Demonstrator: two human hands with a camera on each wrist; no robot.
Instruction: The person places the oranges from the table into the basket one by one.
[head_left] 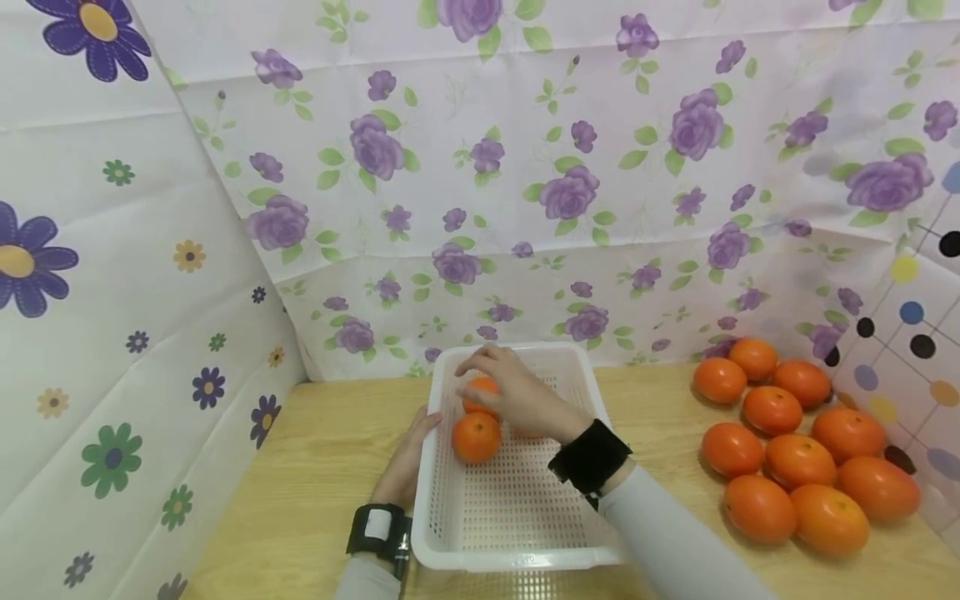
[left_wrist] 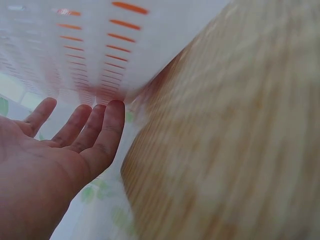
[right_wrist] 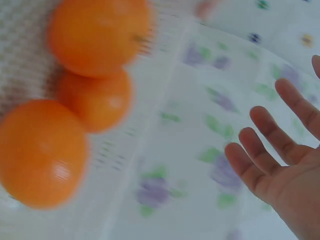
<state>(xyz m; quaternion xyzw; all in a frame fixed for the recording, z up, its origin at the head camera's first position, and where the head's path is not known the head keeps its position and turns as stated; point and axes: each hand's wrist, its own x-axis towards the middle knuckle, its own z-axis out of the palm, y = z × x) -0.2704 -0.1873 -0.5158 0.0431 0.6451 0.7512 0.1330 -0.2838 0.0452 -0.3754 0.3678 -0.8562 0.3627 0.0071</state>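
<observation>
A white perforated plastic basket (head_left: pixel 517 557) rests on the wooden table with three oranges (head_left: pixel 476 437) in its far left part. My right hand (head_left: pixel 506 387) is over the basket, fingers spread and holding nothing, and partly covers the oranges in the head view. The right wrist view shows the three oranges (right_wrist: pixel 42 152) close together beside the basket wall, apart from the fingers. My left hand (head_left: pixel 405 462) is at the outside of the left wall, its fingertips right at the slotted side (left_wrist: pixel 95 60). Orange shows through those slots.
Several orange-red round fruits (head_left: pixel 798 460) lie grouped on the table (head_left: pixel 315 467) to the right of the basket. Flower-printed sheets (head_left: pixel 525 208) hang behind and at the left, and a dotted sheet (head_left: pixel 922 350) stands close beside the fruits at the right.
</observation>
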